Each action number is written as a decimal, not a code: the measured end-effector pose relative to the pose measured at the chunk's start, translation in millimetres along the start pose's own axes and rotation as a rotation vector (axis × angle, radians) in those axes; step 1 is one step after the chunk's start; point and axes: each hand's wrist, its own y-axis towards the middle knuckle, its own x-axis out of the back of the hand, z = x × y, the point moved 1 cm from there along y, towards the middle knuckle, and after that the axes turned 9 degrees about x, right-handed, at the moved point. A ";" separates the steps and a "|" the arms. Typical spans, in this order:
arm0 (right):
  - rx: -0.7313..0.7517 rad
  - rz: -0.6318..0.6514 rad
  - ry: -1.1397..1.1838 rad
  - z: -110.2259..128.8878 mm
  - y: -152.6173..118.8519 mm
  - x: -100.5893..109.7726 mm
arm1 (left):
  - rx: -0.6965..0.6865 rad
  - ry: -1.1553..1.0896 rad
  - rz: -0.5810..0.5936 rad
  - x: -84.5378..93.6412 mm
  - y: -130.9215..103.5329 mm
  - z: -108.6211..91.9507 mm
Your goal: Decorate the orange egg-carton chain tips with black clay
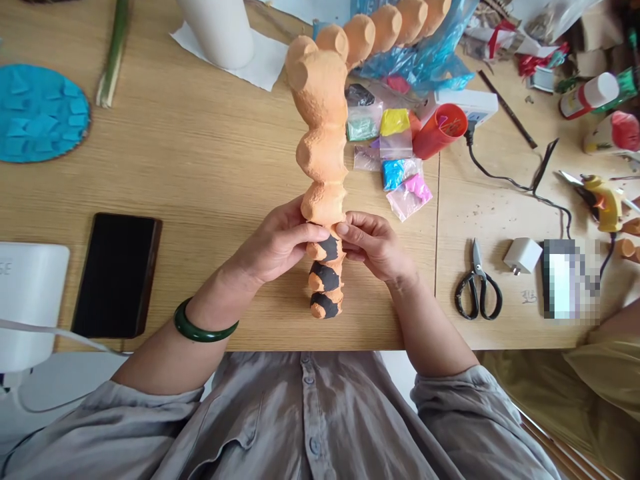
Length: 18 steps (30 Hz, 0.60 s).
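A long, bumpy orange piece (323,157) runs from near the table's front edge up to the top of the view, where it bends away to the right. Black patches cover parts of its narrow near end. My left hand (283,241) grips it from the left, thumb lying across it just above the topmost black patch. From the right, my right hand (373,241) pinches the same spot, its thumb tip close to the left thumb. Fingers of both hands are partly hidden behind the piece.
Small bags of coloured clay (395,123), a red cup (440,131) and black-handled scissors (479,283) lie to the right. A dark phone (119,275) and a blue oval (43,113) are on the left. Another person's hand (631,240) shows at the right edge.
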 end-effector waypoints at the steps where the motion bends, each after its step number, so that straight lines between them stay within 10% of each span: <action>1: 0.002 -0.008 0.007 -0.3 0.0 -0.2 | -0.004 -0.003 0.009 0.4 0.3 -0.1; 18: -0.047 -0.053 0.116 1.0 1.1 1.7 | -0.026 -0.059 0.113 2.8 3.6 -1.6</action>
